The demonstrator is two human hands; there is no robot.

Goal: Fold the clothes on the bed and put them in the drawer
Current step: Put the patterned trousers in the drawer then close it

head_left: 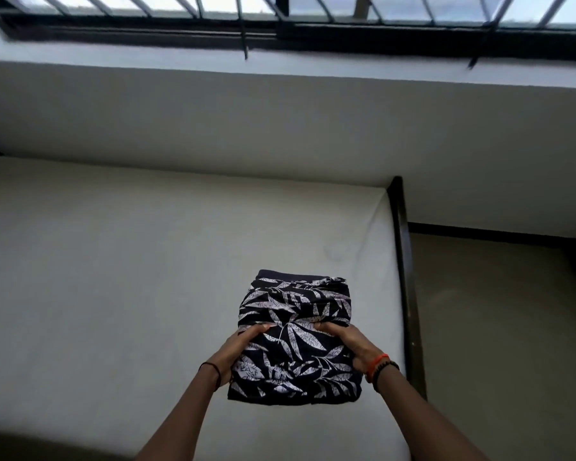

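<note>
Leaf-print bundle looks folded already, clutched by left grip and right grip; drawer step not yet done.

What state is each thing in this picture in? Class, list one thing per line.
Leaf-print garment, folded, gripped at both sides.
Left hand, grip curled round the garment's left edge.
Right hand, grip curled round its right edge.
Bed, covered in a smooth white sheet.
Window, barred; open or closed, cannot tell.
</note>
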